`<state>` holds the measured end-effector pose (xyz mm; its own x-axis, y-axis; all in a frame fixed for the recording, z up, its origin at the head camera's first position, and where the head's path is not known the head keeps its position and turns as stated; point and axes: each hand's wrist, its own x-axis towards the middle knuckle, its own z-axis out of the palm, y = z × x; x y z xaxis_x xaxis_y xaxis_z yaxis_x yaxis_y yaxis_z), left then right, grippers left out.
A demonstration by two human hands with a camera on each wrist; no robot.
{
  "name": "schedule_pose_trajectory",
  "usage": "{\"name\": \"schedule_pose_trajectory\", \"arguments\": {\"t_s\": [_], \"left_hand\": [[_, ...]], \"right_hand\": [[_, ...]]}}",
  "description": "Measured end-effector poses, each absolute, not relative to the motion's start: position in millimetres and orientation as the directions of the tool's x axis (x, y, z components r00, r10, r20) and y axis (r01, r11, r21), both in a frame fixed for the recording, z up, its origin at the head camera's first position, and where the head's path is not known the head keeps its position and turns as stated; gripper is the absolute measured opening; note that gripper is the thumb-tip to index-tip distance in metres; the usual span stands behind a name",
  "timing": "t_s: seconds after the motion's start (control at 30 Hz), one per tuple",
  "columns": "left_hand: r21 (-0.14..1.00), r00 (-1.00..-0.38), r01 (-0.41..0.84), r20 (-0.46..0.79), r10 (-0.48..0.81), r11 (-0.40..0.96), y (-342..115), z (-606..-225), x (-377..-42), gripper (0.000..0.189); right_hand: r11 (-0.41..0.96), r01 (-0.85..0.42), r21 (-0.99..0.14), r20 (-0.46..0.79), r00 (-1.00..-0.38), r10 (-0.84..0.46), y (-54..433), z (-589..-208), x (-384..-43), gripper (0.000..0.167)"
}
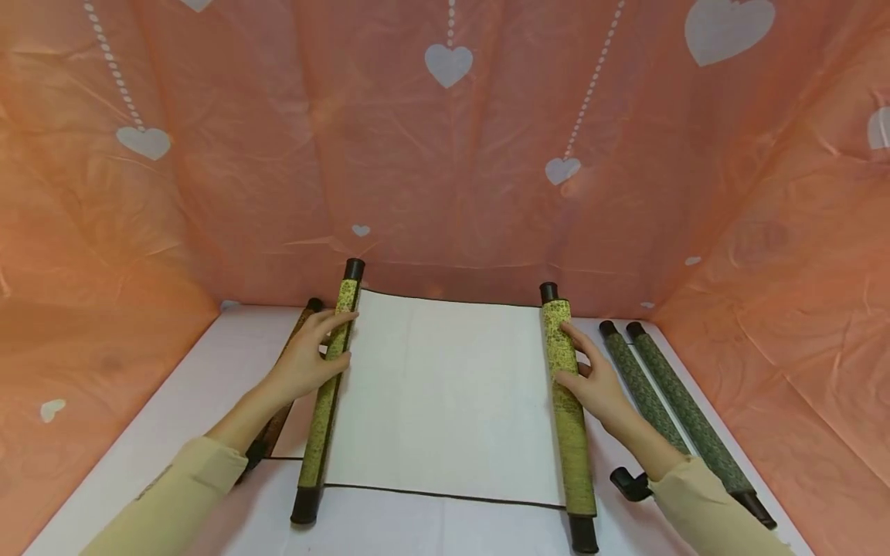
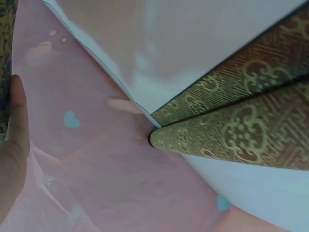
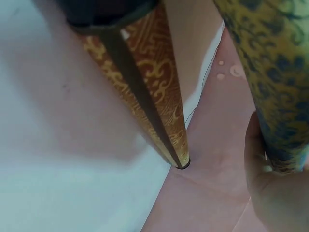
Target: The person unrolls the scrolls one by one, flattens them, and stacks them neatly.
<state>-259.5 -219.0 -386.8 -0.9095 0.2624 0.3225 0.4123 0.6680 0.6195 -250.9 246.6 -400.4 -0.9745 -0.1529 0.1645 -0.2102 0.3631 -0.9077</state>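
A hanging scroll with yellow-and-dark patterned rollers lies partly unrolled in the head view, its white sheet (image 1: 445, 386) stretched between them. My left hand (image 1: 306, 359) grips the thinner left roller (image 1: 322, 425), thumb on the near side and fingers farther up. Around the thicker right roller (image 1: 575, 448) curl the thumb and fingers of my right hand (image 1: 598, 382). Beneath is a second scroll, its brown-and-gold roller (image 2: 241, 130) large in the left wrist view. Another brown-and-gold roller (image 3: 159, 82) shows in the right wrist view. The upper scroll hides most of the lower one.
Two rolled dark-green scrolls (image 1: 647, 386) with black end knobs lie side by side on the right of the white table (image 1: 389, 533). A black knob (image 1: 629, 485) sticks out by my right forearm. An orange heart-print curtain (image 1: 445, 170) encloses the back and sides.
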Motion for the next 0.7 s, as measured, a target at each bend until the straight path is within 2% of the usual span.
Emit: {"name": "schedule_pose_trajectory", "arguments": {"t_s": [0.23,0.33,0.47,0.7], "left_hand": [[0.643,-0.924,0.381,0.297,0.242,0.665,-224,-386,-258,0.056],[0.636,-0.926,0.373,0.295,0.234,0.676,-224,-385,-258,0.057],[0.633,-0.929,0.368,0.288,0.234,0.682,-224,-383,-257,0.064],[0.614,-0.913,0.406,0.303,0.273,0.677,-234,-383,-255,0.062]], "right_hand": [[0.317,-0.169,-0.933,0.124,-0.98,-0.157,251,-396,-250,0.077],[0.349,-0.165,-0.922,0.117,-0.981,-0.154,252,-396,-250,0.075],[0.397,-0.17,-0.902,0.115,-0.981,-0.157,252,-398,-251,0.088],[0.423,-0.252,-0.87,0.201,-0.966,-0.162,256,-398,-250,0.087]]}}
